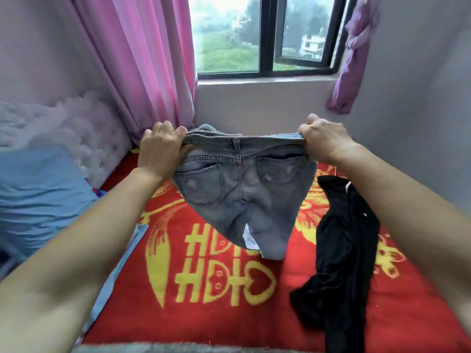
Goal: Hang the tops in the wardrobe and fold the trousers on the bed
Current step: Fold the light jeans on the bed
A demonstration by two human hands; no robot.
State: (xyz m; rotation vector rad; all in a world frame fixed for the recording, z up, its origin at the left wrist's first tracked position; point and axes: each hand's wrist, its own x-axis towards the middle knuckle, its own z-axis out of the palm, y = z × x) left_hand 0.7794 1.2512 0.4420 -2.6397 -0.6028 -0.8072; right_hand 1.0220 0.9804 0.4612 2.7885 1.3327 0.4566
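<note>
Head view. Holding jeans (242, 189) aloft over bed (229, 289), back pockets toward camera, legs dangling toward it. Gripping waistband ends: left hand (160, 149), right hand (323, 141), fingers curled, pinching denim. Pulled taut between hands, probably to square up before folding. Lying crumpled on bed, just right of jeans: black garment (344, 238), not yet sorted.

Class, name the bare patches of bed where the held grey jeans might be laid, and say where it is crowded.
Freest: the middle of the red-and-yellow patterned blanket, below the grey denim jeans, between the blue pillow (left) and the crumpled black garment (right). Crowded: the right side, where that garment sprawls.
</note>
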